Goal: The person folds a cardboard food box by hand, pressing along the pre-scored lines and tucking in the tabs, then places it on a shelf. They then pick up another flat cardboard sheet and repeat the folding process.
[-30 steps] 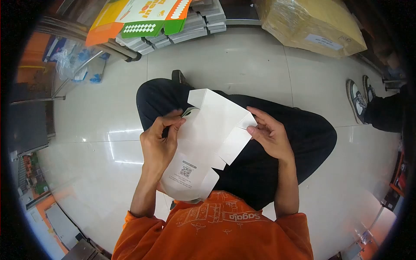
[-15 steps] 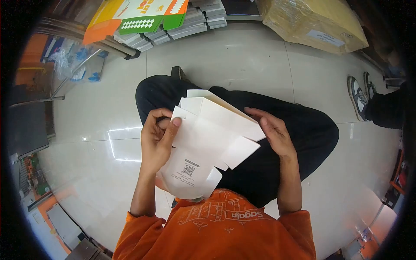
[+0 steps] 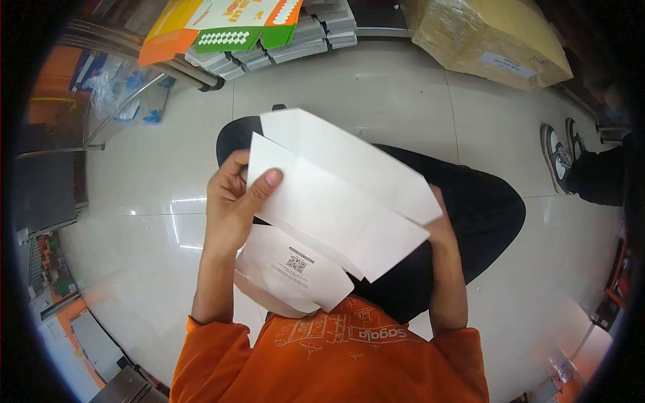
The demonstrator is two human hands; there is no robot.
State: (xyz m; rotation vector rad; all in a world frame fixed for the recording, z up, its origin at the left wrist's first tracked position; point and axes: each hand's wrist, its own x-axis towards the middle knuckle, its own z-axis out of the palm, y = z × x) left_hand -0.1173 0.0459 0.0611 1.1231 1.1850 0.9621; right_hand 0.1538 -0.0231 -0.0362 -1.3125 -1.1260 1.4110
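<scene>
A white folded carton [image 3: 342, 195] with several flaps is held above my lap. Its lower flap bears a printed QR code [image 3: 297, 264] and hangs over the orange shirt. My left hand [image 3: 243, 195] grips the carton's left edge, thumb on the upper face and fingers behind it. At the right edge, my right hand [image 3: 440, 218] is mostly behind the carton, and its fingers are hidden.
Stacked flat cartons [image 3: 282, 47] lie at the top, with a green, orange and yellow carton [image 3: 225, 27] over them. A wrapped brown package [image 3: 484, 40] sits at the upper right. Another person's shoes [image 3: 556, 149] are on the right. Plastic bags [image 3: 124, 91] lie upper left.
The carton's upper panel has opened out and risen, so the piece looks wider and flatter. My right hand has moved behind its right edge, and my left hand has shifted slightly left.
</scene>
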